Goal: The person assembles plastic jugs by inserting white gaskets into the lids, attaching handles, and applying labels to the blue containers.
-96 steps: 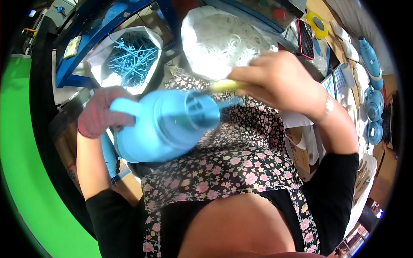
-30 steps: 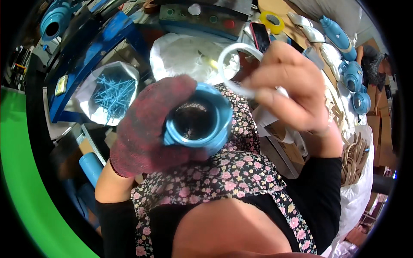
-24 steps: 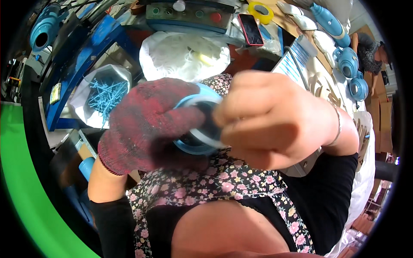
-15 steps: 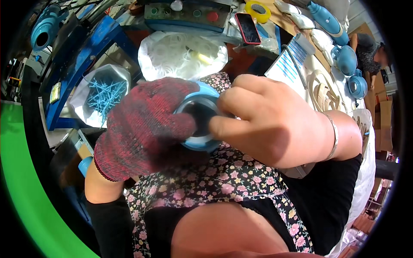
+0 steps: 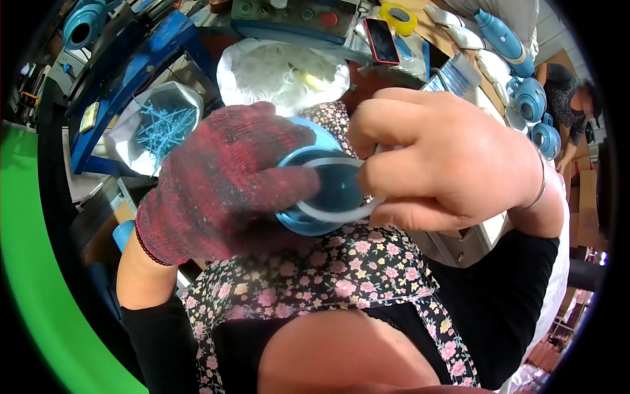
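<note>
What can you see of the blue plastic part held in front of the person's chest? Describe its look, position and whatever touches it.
The blue plastic part is round and hollow, its open mouth tilted up toward the camera, with a smooth, glossy inside. A pale translucent ring lies on its rim. The left hand, in a red knitted glove, wraps it from the left, thumb across the opening's edge. The bare right hand presses the ring at the right side. Its lower body is hidden behind the hands, above a floral apron.

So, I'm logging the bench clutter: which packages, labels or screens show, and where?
Phone: flat on the bench at the top, dark screen, red rim.
Clear plastic bag: behind the hands, crumpled, white pieces inside.
Open bag: upper left, light blue sticks inside.
Yellow label: far left, small rectangle.
</note>
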Tool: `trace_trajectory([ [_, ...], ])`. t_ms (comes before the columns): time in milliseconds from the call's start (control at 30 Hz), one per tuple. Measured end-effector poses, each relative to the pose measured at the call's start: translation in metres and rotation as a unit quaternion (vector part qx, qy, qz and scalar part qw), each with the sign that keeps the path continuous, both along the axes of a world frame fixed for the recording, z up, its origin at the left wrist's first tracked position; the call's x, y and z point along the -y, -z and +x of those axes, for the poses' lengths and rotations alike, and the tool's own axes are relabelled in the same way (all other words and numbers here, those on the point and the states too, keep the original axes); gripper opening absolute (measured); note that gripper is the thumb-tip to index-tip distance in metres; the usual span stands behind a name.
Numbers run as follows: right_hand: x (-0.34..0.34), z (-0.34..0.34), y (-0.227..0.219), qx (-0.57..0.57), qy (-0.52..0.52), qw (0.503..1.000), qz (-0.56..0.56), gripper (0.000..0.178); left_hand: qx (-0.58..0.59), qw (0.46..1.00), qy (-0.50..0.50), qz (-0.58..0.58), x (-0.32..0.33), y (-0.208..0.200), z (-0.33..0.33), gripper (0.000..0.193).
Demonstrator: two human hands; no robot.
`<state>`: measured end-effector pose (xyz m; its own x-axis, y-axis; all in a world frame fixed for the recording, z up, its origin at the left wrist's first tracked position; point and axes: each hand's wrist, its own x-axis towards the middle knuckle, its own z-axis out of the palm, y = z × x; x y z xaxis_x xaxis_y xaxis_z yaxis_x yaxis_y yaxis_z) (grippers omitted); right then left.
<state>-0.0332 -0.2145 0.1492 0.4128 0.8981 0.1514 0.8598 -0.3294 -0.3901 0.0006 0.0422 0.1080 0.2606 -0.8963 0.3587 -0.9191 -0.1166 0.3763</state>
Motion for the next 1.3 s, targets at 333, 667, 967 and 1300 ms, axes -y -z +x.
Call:
trace_trajectory([
  [333, 0.000, -0.005, 0.032, 0.078, 0.102, 0.989, 0.067, 0.027, 0.050, 0.995, -0.019, 0.082, 0.024, -0.008, 0.013, 0.039],
  [667, 0.015, 0.016, 0.016, 0.040, 0.159, 0.977, 0.139, 0.016, -0.084, 0.996, -0.029, 0.015, 0.015, -0.015, 0.033, 0.055],
  [967, 0.004, 0.023, 0.030, 0.025, 0.074, 0.995, 0.065, 0.017, -0.049, 0.994, -0.059, 0.072, 0.023, -0.019, 0.029, 0.041],
  [1300, -0.006, 0.042, 0.014, 0.010, -0.043, 0.992, -0.118, 0.015, -0.117, 0.990, 0.038, 0.070, 0.016, 0.002, 0.035, 0.035],
])
